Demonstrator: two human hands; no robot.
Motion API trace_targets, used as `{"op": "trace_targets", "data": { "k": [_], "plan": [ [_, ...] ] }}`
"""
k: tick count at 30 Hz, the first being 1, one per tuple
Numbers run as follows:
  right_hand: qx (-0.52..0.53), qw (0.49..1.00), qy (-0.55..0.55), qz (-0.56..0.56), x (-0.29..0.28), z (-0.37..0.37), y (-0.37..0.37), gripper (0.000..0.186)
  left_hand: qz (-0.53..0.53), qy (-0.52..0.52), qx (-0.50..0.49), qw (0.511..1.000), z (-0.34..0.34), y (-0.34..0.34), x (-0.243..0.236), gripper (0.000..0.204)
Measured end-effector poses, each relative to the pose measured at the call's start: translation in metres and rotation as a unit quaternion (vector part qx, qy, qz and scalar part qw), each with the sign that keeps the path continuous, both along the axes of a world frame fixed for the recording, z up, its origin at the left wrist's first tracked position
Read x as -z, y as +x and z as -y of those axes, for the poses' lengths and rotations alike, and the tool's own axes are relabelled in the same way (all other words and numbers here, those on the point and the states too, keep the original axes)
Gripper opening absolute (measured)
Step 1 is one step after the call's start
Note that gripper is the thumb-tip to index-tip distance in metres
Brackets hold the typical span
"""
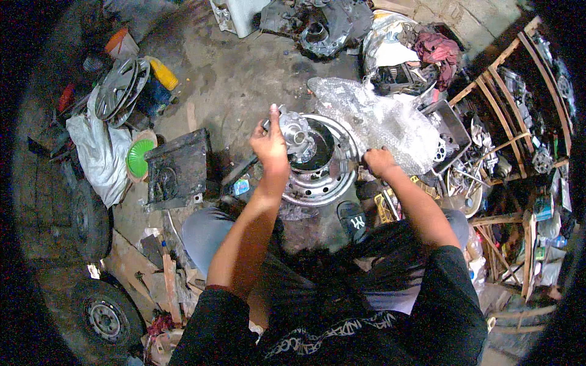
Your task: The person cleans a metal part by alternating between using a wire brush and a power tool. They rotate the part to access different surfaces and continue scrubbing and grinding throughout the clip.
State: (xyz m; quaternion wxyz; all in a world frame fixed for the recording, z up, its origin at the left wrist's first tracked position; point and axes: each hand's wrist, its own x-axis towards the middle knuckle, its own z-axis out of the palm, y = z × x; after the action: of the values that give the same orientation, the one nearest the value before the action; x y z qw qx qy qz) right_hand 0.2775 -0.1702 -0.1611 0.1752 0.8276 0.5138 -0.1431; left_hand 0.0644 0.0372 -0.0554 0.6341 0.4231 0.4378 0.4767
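Note:
My left hand [270,137] is closed on a grey cast metal part [295,135] with a round central boss, held tilted over a dark round container [317,146]. That container sits in or on a silver steel wheel rim [314,193]. My right hand [378,161] is at the right of the rim, fingers curled; whatever it may hold is too small to tell. Bubble wrap [390,122] lies beyond it on the floor.
At left are wheel covers [119,88], a white sack [97,152], a blackened metal plate [177,168] and tyres [107,317]. Large castings [317,30] lie ahead. At right stand a metal bin of parts [452,125] and wooden frames [513,104]. A black slide sandal [351,219] lies before me.

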Motion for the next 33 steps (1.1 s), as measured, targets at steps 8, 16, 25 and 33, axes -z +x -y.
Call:
{"op": "trace_targets", "data": {
  "k": [8, 16, 25, 33],
  "plan": [
    [0.041, 0.925, 0.37, -0.079, -0.167, 0.019, -0.021, 0.019, 0.18, -0.198, 0.043, 0.963, -0.004, -0.006, -0.005, 0.055],
    [0.282, 0.482, 0.742, -0.37, -0.213, 0.042, -0.069, 0.027, 0.192, -0.212, 0.082, 0.955, 0.007, 0.008, 0.002, 0.052],
    [0.183, 0.687, 0.633, -0.307, -0.176, -0.01, -0.121, 0.01, 0.047, -0.043, 0.121, 0.991, 0.038, 0.018, 0.011, 0.046],
    [0.009, 0.749, 0.602, -0.275, -0.174, -0.012, -0.137, 0.022, 0.0, 0.038, 0.101, 0.994, 0.03, 0.01, 0.018, 0.034]
  ]
}}
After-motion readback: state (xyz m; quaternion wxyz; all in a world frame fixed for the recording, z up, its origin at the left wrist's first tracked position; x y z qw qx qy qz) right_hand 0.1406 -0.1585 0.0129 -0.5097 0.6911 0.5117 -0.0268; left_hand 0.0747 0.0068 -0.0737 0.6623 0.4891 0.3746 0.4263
